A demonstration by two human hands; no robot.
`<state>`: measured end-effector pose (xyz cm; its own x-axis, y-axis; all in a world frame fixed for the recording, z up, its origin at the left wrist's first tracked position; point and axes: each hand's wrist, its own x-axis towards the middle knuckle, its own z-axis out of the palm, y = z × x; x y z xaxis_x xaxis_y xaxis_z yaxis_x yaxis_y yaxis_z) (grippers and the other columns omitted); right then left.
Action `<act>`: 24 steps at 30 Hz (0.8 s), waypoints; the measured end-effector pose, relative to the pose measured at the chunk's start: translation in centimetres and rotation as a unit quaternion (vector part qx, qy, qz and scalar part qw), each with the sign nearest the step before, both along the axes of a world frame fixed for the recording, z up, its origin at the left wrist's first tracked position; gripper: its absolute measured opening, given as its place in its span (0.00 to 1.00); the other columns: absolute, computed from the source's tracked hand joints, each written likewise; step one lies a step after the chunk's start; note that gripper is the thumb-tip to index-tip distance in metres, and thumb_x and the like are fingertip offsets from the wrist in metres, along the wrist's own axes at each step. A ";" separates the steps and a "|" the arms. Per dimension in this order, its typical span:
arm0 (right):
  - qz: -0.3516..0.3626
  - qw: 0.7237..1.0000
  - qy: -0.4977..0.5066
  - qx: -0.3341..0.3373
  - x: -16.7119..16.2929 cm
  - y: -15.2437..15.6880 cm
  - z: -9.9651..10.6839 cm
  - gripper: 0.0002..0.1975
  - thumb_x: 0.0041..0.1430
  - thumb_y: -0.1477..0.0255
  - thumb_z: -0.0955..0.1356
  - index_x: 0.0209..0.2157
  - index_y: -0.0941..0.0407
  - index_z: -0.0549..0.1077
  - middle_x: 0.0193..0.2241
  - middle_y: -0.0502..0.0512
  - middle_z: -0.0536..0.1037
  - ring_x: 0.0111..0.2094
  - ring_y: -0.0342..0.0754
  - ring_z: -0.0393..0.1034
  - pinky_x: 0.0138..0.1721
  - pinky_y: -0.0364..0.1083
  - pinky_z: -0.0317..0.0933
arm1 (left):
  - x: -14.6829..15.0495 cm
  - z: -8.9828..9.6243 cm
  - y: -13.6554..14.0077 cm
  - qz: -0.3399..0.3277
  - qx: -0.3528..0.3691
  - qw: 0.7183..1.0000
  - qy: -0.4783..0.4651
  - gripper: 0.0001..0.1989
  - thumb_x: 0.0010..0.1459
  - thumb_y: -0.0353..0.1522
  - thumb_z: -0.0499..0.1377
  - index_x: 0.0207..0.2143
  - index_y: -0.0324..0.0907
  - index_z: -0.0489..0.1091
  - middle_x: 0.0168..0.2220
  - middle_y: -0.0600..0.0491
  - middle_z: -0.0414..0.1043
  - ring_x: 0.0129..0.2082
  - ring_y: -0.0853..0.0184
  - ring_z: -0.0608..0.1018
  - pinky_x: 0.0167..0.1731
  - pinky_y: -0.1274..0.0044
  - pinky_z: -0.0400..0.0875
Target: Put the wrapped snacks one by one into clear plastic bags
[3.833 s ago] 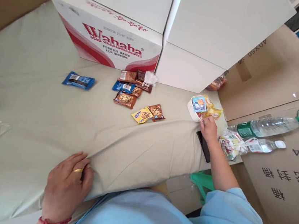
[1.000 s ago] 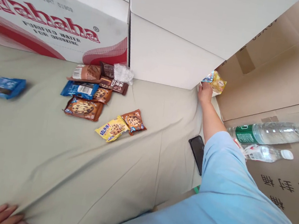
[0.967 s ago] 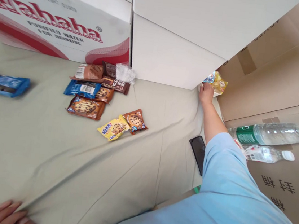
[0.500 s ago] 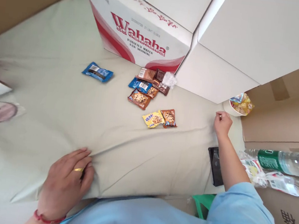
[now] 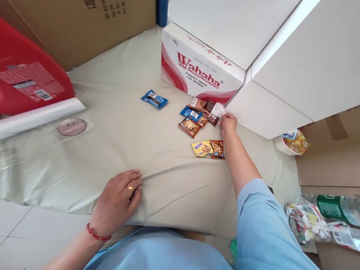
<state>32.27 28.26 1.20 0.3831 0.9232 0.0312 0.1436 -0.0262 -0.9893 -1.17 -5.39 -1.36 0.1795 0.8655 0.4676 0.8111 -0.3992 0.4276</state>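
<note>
My right hand (image 5: 229, 124) reaches to the pile by the white box. Its fingertips are pinched at the edge of a crumpled whitish plastic wrapper (image 5: 217, 109). Beneath and beside the wrapper lie dark brown packets (image 5: 212, 118), a light brown packet (image 5: 197, 104), a blue packet (image 5: 190, 112) and a brown cookie packet (image 5: 189, 127). Closer to me are a yellow cookie packet (image 5: 202, 148) and another brown cookie packet (image 5: 217, 149), side by side. One blue packet (image 5: 154, 99) sits apart on the left. My left hand (image 5: 119, 197) rests on the cloth near the front edge, fingers loosely bent, holding nothing.
A Wahaha water box (image 5: 201, 69) and large white boxes (image 5: 269, 104) stand behind the packets. At left are a red jug (image 5: 23, 72), a white roll (image 5: 30, 123) and a pink disc (image 5: 72, 126). A bowl of wrapped snacks (image 5: 285, 147) and plastic bottles (image 5: 354, 211) are at right.
My right hand has moved left from beside the snack bowl to the crumpled wrapper. My left hand stays on the cloth. The view has shifted left, showing the whole roll and more of the red jug.
</note>
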 end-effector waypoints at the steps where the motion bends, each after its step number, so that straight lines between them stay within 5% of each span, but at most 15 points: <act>1: -0.007 1.000 0.014 0.001 -0.6 -0.4 0.4 0.10 0.54 0.71 0.72 0.30 0.53 0.65 0.21 0.40 0.64 0.20 0.39 0.55 0.21 0.40 0.52 | -0.1 0.2 -0.2 -0.002 -0.002 1.000 -0.029 0.07 0.64 0.27 0.58 0.43 0.43 0.73 0.47 0.45 0.80 0.52 0.55 0.81 0.53 0.62 0.76; 7: -0.007 0.993 0.105 0.049 -1.5 -10.7 1.9 0.15 0.51 0.65 0.75 0.34 0.53 0.66 0.25 0.40 0.66 0.21 0.36 0.55 0.20 0.38 0.50 | 0.2 3.2 -0.7 0.030 -0.053 0.977 -0.205 0.07 0.67 0.27 0.57 0.45 0.45 0.72 0.47 0.49 0.78 0.50 0.64 0.81 0.51 0.70 0.76; 12: 0.021 0.990 0.136 0.017 -4.4 -19.7 -0.1 0.19 0.51 0.59 0.77 0.35 0.53 0.69 0.23 0.41 0.66 0.18 0.36 0.52 0.17 0.39 0.47 | 3.8 5.6 4.7 -0.067 -0.069 0.958 -0.269 0.06 0.69 0.29 0.57 0.46 0.46 0.72 0.45 0.51 0.76 0.46 0.66 0.80 0.48 0.73 0.76; 18: 0.092 0.993 0.071 0.000 -6.0 -21.0 -2.1 0.19 0.54 0.54 0.75 0.35 0.53 0.71 0.23 0.43 0.68 0.20 0.39 0.54 0.19 0.41 0.50 | 9.6 2.4 12.9 -0.126 -0.122 0.944 -0.281 0.17 0.59 0.36 0.67 0.49 0.43 0.72 0.47 0.47 0.72 0.37 0.66 0.77 0.34 0.74 0.74; 24: 0.215 0.975 0.050 0.004 -5.0 -21.3 -1.7 0.17 0.57 0.55 0.75 0.35 0.53 0.73 0.27 0.47 0.71 0.26 0.42 0.62 0.28 0.43 0.59 | 10.2 -0.2 13.9 -0.133 -0.164 0.938 -0.273 0.08 0.64 0.35 0.62 0.43 0.43 0.75 0.42 0.50 0.74 0.33 0.68 0.74 0.35 0.74 0.71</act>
